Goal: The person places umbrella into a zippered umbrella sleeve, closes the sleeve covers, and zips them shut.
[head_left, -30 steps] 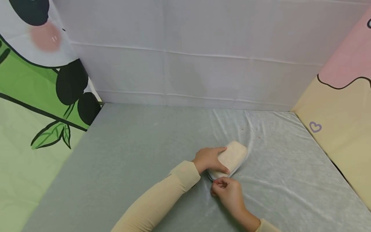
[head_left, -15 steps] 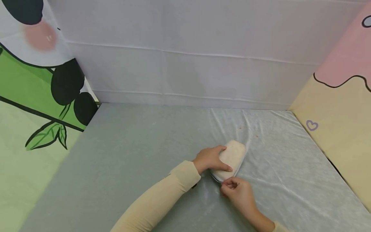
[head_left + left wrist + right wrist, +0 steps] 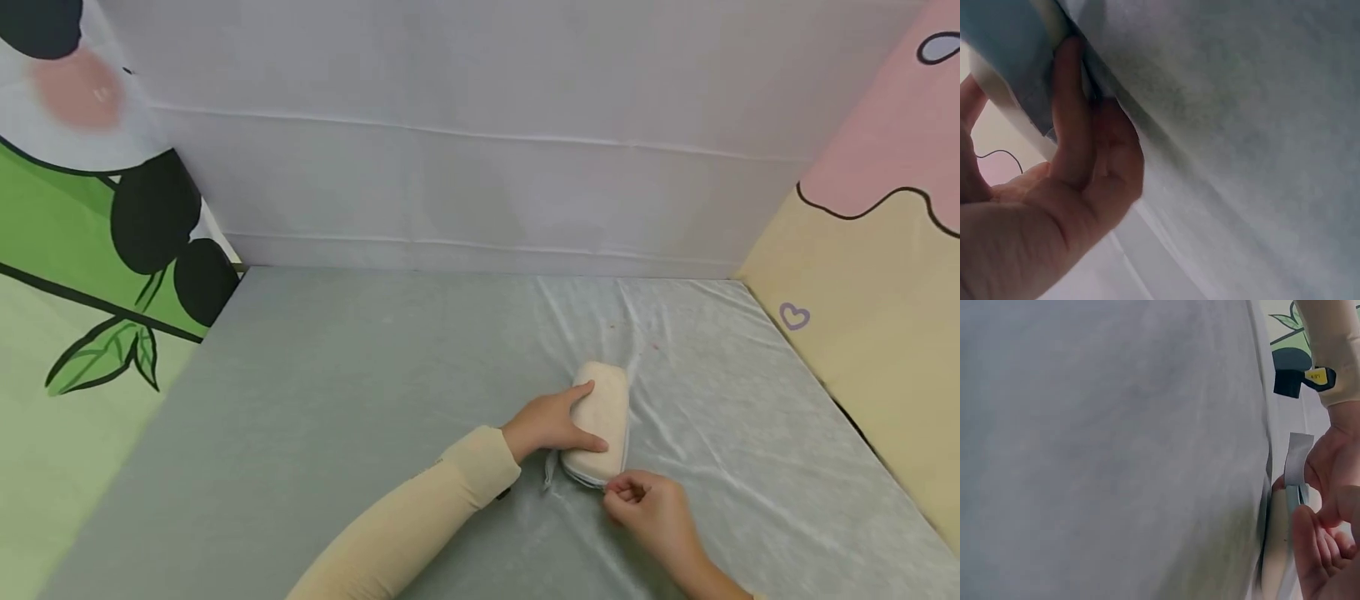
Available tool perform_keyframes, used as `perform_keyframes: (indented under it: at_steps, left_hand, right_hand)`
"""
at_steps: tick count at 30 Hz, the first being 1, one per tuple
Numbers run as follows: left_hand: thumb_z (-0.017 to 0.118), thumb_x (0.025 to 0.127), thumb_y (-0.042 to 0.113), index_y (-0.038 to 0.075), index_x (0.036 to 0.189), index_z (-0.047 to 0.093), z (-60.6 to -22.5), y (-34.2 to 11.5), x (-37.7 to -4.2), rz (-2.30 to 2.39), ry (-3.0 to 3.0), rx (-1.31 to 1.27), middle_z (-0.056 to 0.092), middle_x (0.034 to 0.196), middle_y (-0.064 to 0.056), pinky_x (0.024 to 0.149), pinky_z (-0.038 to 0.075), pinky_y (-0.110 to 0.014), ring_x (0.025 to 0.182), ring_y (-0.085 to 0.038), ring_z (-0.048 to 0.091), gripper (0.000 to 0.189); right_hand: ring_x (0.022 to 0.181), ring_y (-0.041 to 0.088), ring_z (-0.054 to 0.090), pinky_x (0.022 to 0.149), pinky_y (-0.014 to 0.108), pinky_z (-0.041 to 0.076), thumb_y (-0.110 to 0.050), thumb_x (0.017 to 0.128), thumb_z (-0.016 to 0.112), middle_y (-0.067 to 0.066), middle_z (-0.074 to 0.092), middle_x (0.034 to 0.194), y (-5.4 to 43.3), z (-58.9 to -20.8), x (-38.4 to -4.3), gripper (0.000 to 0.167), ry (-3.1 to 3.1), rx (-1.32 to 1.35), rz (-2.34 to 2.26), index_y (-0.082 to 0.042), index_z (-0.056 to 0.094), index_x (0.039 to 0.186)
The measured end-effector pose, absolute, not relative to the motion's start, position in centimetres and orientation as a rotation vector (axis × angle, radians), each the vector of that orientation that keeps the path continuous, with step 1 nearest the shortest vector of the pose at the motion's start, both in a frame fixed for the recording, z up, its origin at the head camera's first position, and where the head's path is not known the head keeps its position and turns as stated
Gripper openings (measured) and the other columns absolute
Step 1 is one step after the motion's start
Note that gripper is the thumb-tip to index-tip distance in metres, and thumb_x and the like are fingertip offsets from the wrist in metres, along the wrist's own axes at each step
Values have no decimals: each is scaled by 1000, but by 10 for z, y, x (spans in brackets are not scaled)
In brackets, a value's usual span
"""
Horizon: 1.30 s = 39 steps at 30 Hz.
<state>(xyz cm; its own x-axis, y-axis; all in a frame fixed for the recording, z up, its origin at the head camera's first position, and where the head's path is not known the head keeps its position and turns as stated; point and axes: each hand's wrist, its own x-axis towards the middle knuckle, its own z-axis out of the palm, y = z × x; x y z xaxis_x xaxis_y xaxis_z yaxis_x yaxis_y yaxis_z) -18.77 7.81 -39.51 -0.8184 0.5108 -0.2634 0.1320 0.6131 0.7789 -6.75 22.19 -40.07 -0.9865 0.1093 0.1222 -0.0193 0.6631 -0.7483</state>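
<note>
A cream, rounded oblong zip pouch (image 3: 602,417) with a grey-blue edge band lies on the grey cloth. My left hand (image 3: 553,423) grips it from the left, its thumb across the near part of the top. At the pouch's near right corner, my right hand (image 3: 654,510) pinches the zipper edge between thumb and index finger; the small piece between the fingertips is hidden. A grey fabric tab (image 3: 1299,456) sticks out from the pouch's near left side. In the left wrist view, curled fingers of the left hand (image 3: 1079,169) press against the pouch's blue-grey side (image 3: 1010,56).
Grey velvety cloth (image 3: 360,400) covers the table, with creases on the right. A pale wall sheet (image 3: 450,167) stands behind. Printed panels (image 3: 157,217) close off the left, and a pink and cream panel (image 3: 870,275) the right. A black strap piece (image 3: 1288,383) sits at the left wrist.
The pouch has turned counterclockwise to stand nearly straight away from me. My right hand has moved rightward along its near edge, and the grey tab has come into sight.
</note>
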Motion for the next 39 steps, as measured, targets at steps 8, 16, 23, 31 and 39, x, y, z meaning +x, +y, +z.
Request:
perform_keyframes:
  at_steps: [8,16,23,31,39]
  left_hand:
    - [78,71,45,27,147,28,-398,80,-183,1175,2350,497,39,144,-2,95,38,-30,126,-15,40,93]
    - [80,70,44,26,147,31,-401,80,-181,1202,2361,482,40,143,-2,95,39,-32,126,-17,40,93]
    - [81,69,43,24,146,32,-400,81,-180,1201,2378,485,41,142,-3,95,39,-33,126,-18,41,93]
    - [82,67,42,23,145,34,-399,79,-181,1191,2401,489,43,141,-4,94,40,-32,125,-18,43,94]
    - [81,68,44,23,146,34,-400,79,-179,1206,2401,513,43,140,-3,93,41,-31,123,-18,44,94]
  right_hand:
    - [46,3,52,44,19,44,10,68,68,-11,57,52,228,-408,-62,17,-2673,-76,1205,-7,69,64]
    - [47,7,57,47,21,48,10,73,69,-1,62,56,226,-414,-59,11,-2668,-164,1436,0,69,70]
    - [49,11,61,50,25,51,11,78,65,6,64,59,223,-414,-59,8,-2643,-184,1599,5,67,73]
    - [50,13,62,50,28,53,12,78,64,10,64,60,219,-416,-59,5,-2600,-174,1692,10,66,74]
    - [49,10,61,51,27,52,11,78,64,5,64,59,209,-418,-62,7,-2618,-79,1676,6,67,73]
